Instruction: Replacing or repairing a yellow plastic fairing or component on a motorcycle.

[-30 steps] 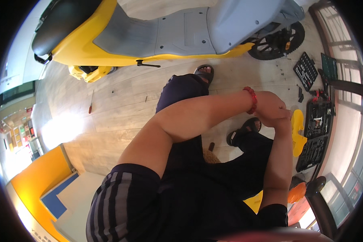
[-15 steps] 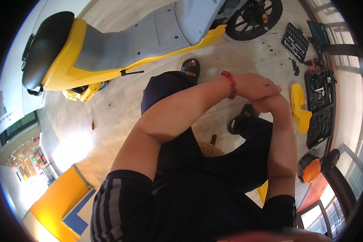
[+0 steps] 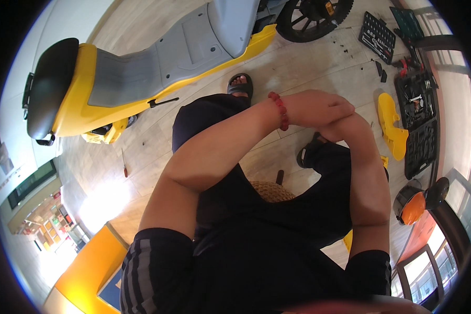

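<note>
My left hand (image 3: 319, 107), with a red bead bracelet (image 3: 280, 111) at the wrist, lies across my right hand (image 3: 339, 131). The two are clasped together in front of me, above my knees. On top, the left hand's thumb side shows, closed over the other hand. The right hand's fingers are hidden beneath it. No tool or part is visible in either hand. Ahead and to the left stands a yellow and grey scooter (image 3: 188, 52) with a black seat (image 3: 52, 86), apart from my hands.
At right on the floor lie a yellow curved panel (image 3: 390, 128), open black tool cases (image 3: 421, 144), a socket set (image 3: 377, 37) and small dark parts. An orange-and-black round object (image 3: 412, 208) is nearer. A screwdriver (image 3: 125, 170) lies at left. A woven seat (image 3: 272, 192) is beneath me.
My hands stay clasped. The view has turned a little, so the scooter and the floor things appear slightly shifted.
</note>
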Demonstrator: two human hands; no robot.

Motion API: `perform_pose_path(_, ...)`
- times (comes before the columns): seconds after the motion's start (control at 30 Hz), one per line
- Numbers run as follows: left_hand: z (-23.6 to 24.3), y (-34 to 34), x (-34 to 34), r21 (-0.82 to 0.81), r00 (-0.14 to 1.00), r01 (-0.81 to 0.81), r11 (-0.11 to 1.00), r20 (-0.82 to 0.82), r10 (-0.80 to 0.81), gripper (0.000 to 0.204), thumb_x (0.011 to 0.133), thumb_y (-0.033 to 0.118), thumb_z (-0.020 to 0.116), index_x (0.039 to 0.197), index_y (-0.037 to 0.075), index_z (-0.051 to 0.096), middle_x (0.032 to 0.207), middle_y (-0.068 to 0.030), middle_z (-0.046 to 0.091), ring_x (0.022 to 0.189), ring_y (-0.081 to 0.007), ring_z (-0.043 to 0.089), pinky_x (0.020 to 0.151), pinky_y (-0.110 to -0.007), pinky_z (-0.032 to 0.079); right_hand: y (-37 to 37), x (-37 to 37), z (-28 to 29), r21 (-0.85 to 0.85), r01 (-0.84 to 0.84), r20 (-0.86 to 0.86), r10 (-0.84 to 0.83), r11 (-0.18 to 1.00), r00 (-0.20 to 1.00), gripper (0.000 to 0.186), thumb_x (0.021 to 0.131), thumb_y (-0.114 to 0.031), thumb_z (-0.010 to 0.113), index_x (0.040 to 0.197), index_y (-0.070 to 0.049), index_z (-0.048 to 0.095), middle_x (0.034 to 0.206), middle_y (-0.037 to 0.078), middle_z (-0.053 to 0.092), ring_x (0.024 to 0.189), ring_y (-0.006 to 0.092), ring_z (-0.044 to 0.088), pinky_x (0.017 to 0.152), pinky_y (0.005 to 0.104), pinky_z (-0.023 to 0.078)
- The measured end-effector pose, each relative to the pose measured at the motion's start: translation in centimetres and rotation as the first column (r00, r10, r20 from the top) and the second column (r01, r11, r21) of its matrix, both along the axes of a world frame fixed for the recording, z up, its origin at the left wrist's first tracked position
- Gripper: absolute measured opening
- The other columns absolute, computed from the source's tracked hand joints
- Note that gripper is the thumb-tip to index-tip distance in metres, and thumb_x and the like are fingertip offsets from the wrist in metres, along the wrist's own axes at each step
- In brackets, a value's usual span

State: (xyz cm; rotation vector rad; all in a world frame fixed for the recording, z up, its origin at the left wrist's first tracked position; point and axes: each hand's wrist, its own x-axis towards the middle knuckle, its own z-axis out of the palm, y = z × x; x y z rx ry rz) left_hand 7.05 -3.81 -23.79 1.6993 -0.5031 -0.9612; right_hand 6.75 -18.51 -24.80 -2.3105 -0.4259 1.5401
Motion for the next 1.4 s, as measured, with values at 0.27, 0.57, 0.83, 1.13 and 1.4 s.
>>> perform_pose_path(0.27, 1.9, 6.7, 0.3, 0.334, 0.957, 0.125, 0.934, 0.209, -0.203, 0.046, 0.096, 0.039, 0.045, 0.122, 0.002, 0.055, 0.113, -0.0168, 0.062, 0.103, -0.03, 0.059, 0.09, -0.033, 0.045, 0.5, 0.5, -0.7, 0.006, -0.315, 0.33, 0.296, 0.949, 0.896, 0.014, 0.078, -0.014, 0.06, 0.088, -0.005, 0.063, 0.094, 0.016, 0.063, 0.093, 0.0359, 0.058, 0.079, 0.0404, 0.047)
perform_pose_path(0.57, -2.2, 30.3, 11.6, 0.678, 0.917, -0.399, 0.617, 0.293, 0.272, 0.034, 0.094, 0.026, 0.047, 0.114, 0.002, 0.06, 0.1, -0.0095, 0.066, 0.093, -0.0177, 0.061, 0.085, -0.03, 0.047, 0.1, 0.8, 0.5, 0.14, -0.204, 0.379, 0.138, 0.969, 0.915, 0.009, 0.075, -0.01, 0.061, 0.08, -0.002, 0.058, 0.083, 0.017, 0.06, 0.083, 0.0377, 0.057, 0.07, 0.0431, 0.045)
perform_pose_path(0.83, -16.6, 37.4, 23.7, 0.637, 0.73, -0.671, 0.379, 0.656, 0.191, 0.051, 0.092, 0.041, 0.039, 0.119, 0.003, 0.058, 0.112, -0.0182, 0.063, 0.11, -0.032, 0.058, 0.096, -0.04, 0.042, -1.7, -0.1, -0.8, 0.057, -0.087, 0.306, 0.065, 0.995, 0.95, 0.008, 0.078, -0.01, 0.058, 0.078, -0.002, 0.057, 0.082, 0.017, 0.059, 0.083, 0.0377, 0.057, 0.071, 0.0448, 0.045)
perform_pose_path(1.13, -26.6, 43.2, 31.3, 0.881, 0.944, -0.305, 0.363, 0.33, -0.008, 0.068, 0.094, 0.053, 0.023, 0.122, 0.001, 0.056, 0.126, -0.0224, 0.054, 0.12, -0.0365, 0.05, 0.102, -0.042, 0.036, -0.4, 0.7, -0.6, -0.088, -0.031, 0.18, 0.047, 0.996, 0.982, 0.006, 0.079, -0.008, 0.058, 0.081, -0.002, 0.057, 0.087, 0.015, 0.058, 0.087, 0.0353, 0.056, 0.076, 0.0432, 0.045)
perform_pose_path(1.4, -26.6, 41.2, 31.9, 0.882, 0.907, -0.246, 0.402, 0.355, -0.225, 0.045, 0.08, 0.01, 0.049, 0.124, -0.001, 0.052, 0.104, -0.0218, 0.064, 0.097, -0.0317, 0.062, 0.085, -0.037, 0.051, 0.4, 1.2, -0.6, -0.096, -0.025, 0.188, 0.043, 0.995, 0.981, 0.006, 0.078, -0.005, 0.059, 0.082, -0.002, 0.056, 0.088, 0.014, 0.056, 0.088, 0.0344, 0.055, 0.078, 0.0421, 0.044)
